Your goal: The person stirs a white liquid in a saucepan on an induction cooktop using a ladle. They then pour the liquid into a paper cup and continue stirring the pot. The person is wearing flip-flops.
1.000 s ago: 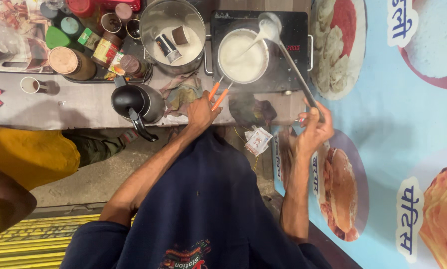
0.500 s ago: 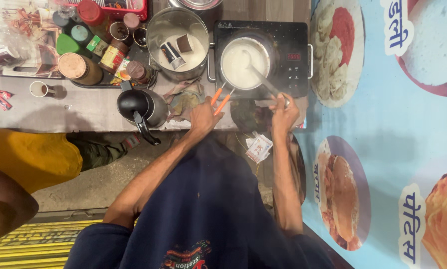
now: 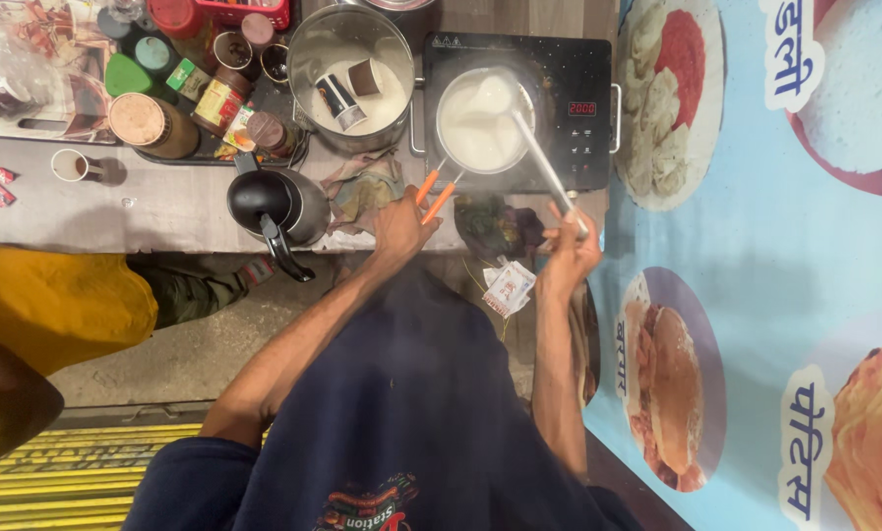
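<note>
A small steel pot [image 3: 480,123] full of white milk sits on a black induction cooktop [image 3: 578,74]. My left hand [image 3: 401,224] grips the orange-handled tongs [image 3: 433,195] clamped on the pot's near rim. My right hand [image 3: 571,246] holds the long metal handle of a ladle [image 3: 544,167] whose bowl dips into the milk. My dark blue shirt fills the lower middle of the view.
A big steel pot [image 3: 347,79] with milk and two paper cups stands left of the cooktop. A black kettle [image 3: 273,206], a crumpled cloth [image 3: 362,187], a tray of spice jars [image 3: 195,98] and a small cup [image 3: 70,165] share the counter. A person in yellow [image 3: 57,305] stands at left.
My right hand swung the ladle from high over the pot down into the milk, then drew back toward me. My left hand stayed on the tongs.
</note>
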